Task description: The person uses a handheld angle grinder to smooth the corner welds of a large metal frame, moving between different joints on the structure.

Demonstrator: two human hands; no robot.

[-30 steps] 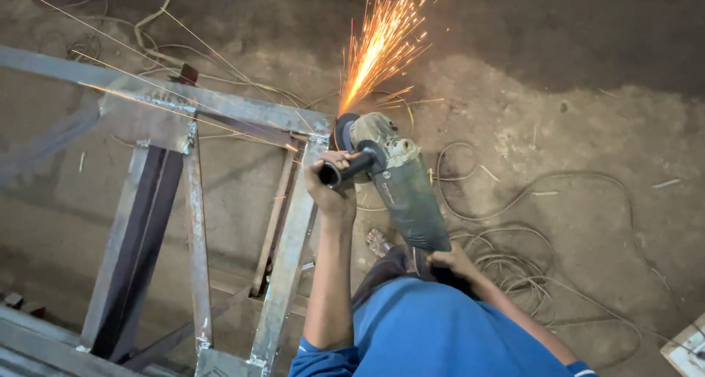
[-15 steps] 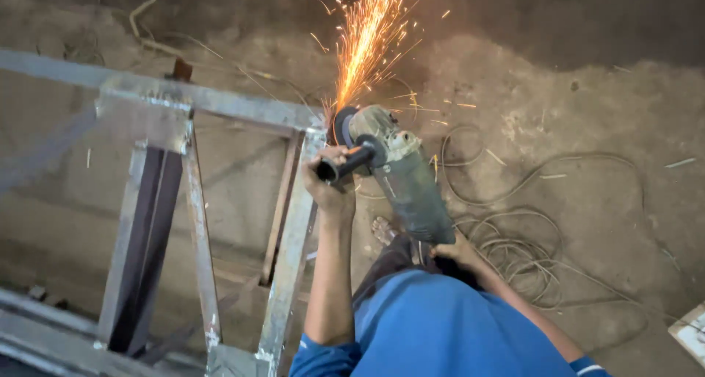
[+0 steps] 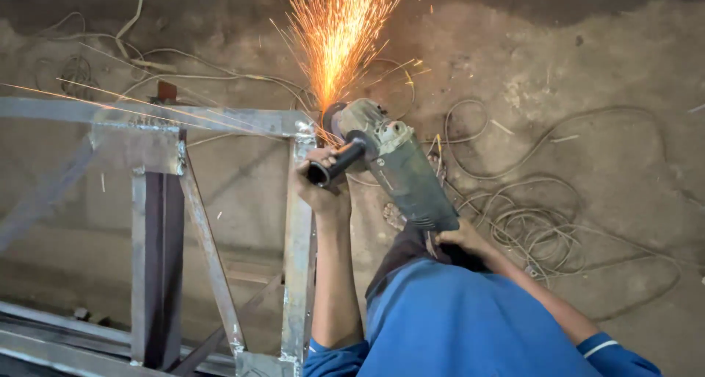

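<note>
A grey-green angle grinder [image 3: 400,170] presses its disc against the top corner of a welded steel frame [image 3: 297,223]. Orange sparks [image 3: 338,31] fan upward from the contact point. My left hand [image 3: 320,187] grips the black side handle that sticks out from the grinder's head. My right hand [image 3: 457,237] holds the rear of the grinder body, close to my blue shirt. The disc itself is mostly hidden behind its guard.
The frame's upper rail [image 3: 147,116] runs left, with vertical and diagonal bars [image 3: 209,252] below it. Loose cables [image 3: 536,230] lie coiled on the dirt floor to the right. More wires [image 3: 132,57] trail at the upper left. A sandalled foot [image 3: 394,215] shows beneath the grinder.
The grinder stays at the frame's corner with both hands holding it. The spark fan has shifted from leaning right to rising straighter and wider. The view has moved slightly.
</note>
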